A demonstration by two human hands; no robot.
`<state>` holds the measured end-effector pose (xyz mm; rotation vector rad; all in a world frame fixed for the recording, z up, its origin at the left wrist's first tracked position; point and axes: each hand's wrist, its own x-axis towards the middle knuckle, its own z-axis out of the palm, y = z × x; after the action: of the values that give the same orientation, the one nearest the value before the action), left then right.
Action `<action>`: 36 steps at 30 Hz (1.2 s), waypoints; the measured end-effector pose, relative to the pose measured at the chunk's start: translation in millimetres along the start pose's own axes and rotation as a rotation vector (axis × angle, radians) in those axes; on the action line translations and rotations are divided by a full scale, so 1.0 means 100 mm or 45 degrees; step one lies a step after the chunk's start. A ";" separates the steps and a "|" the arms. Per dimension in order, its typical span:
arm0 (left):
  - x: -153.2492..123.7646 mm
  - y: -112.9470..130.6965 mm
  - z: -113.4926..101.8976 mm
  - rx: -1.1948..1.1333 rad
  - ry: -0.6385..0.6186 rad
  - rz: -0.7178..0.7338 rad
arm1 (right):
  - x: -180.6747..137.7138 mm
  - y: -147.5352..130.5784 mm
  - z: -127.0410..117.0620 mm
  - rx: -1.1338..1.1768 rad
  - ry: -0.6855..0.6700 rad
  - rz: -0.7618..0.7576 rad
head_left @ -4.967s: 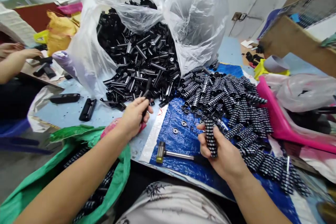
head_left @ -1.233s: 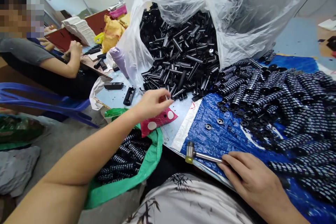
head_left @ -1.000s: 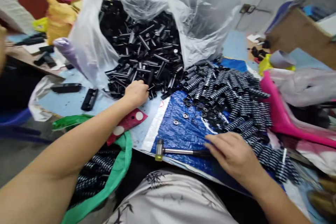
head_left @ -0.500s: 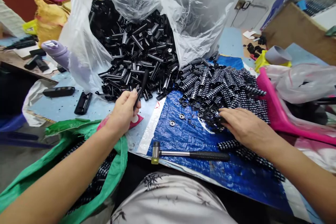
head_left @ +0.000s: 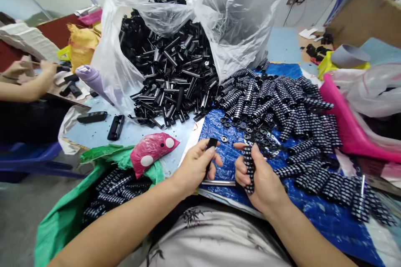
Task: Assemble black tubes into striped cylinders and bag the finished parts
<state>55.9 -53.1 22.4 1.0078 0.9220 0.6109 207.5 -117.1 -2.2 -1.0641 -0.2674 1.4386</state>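
My left hand (head_left: 196, 162) is closed round a slim black plastic piece (head_left: 212, 143), one end of which sticks up past the thumb. In my right hand (head_left: 263, 179) I grip a black tube with white lettering-like print (head_left: 248, 167), held upright. The two hands face each other, a small gap apart, over the blue sheet (head_left: 219, 127). Under them lies a hammer, its metal shaft (head_left: 219, 182) showing and both ends hidden by my hands. Small black discs (head_left: 250, 131) lie beyond my right hand, beside a pile of printed tubes (head_left: 272, 96).
A clear plastic bag (head_left: 234, 21) spills loose black plastic pieces (head_left: 172, 71). At left are a green sack (head_left: 56, 217) of printed tubes, a pink bag (head_left: 150, 150) and a lilac bottle (head_left: 92, 79). A pink basket (head_left: 338, 112) stands right. Another person's hands (head_left: 44, 77) work far left.
My right hand has come from the discs toward the middle and now holds a printed tube. My left hand has moved right and nearer with the black piece. The view has shifted, showing another person.
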 end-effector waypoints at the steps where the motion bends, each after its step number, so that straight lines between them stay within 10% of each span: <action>1: -0.02 -0.02 0.02 0.038 0.013 0.015 | -0.02 0.00 0.01 -0.004 0.000 -0.021; 10: -0.06 -0.17 0.30 0.233 -0.021 0.225 | -0.02 0.10 0.13 -0.114 0.058 -0.262; 19: -0.15 -0.03 0.14 0.218 -0.081 0.082 | -0.04 -0.02 -0.39 -1.568 -0.391 -1.464; 26: -0.15 -0.13 0.20 0.170 0.143 0.184 | -0.16 0.04 -0.24 -1.672 -0.311 -1.648; 36: -0.11 -0.06 0.06 -0.194 -0.072 -0.096 | -0.18 0.15 -0.25 -1.880 -0.182 -1.733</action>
<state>55.9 -66.8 21.9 0.8459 0.8471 0.5773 211.7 -146.8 -18.6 -1.3351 -1.9044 -0.1596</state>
